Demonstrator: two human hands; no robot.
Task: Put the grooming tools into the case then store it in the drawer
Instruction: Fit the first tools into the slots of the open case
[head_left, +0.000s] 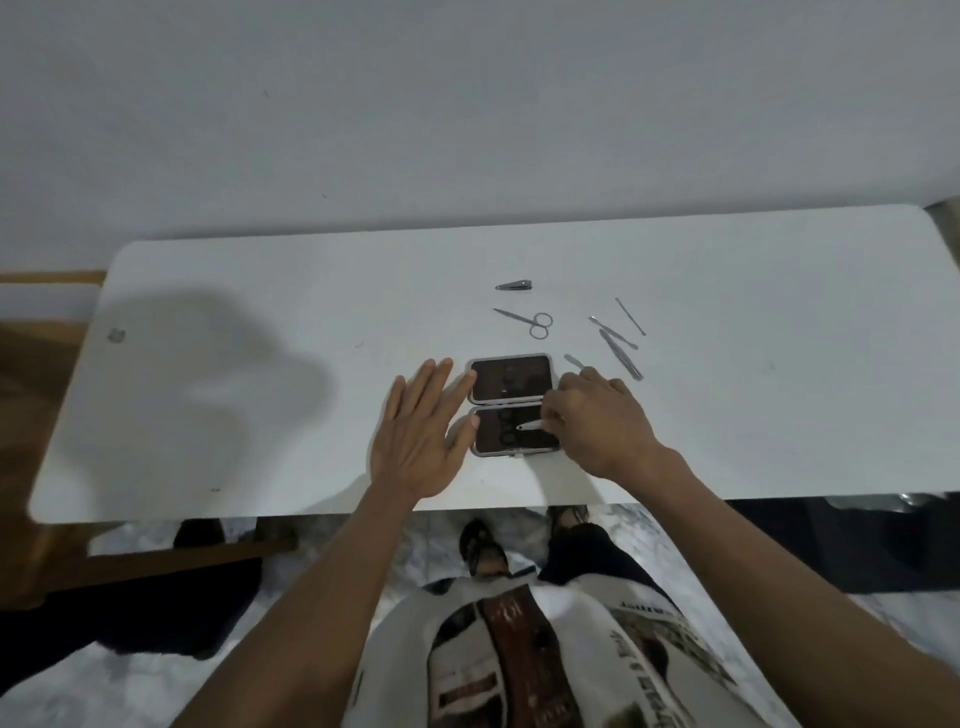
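A small metal tool (529, 425) is pinched in the right hand (602, 421) over the near half of the open case (511, 405), its handle end hidden by the fingers. The left hand (421, 431) is held flat and spread, its grip on nothing, fingertips touching the case's left edge. Clippers (514, 285), scissors (524, 322) and thin, hard-to-identify tools (621, 353) are left on the worktop (260, 291) beyond.

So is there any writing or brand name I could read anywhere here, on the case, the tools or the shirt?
Shirt: printed lettering, too blurred and skewed to read.
Case: no text visible.
Loose tools, such as the scissors: no legible markings.
Table: a small mark near its left edge, unreadable.
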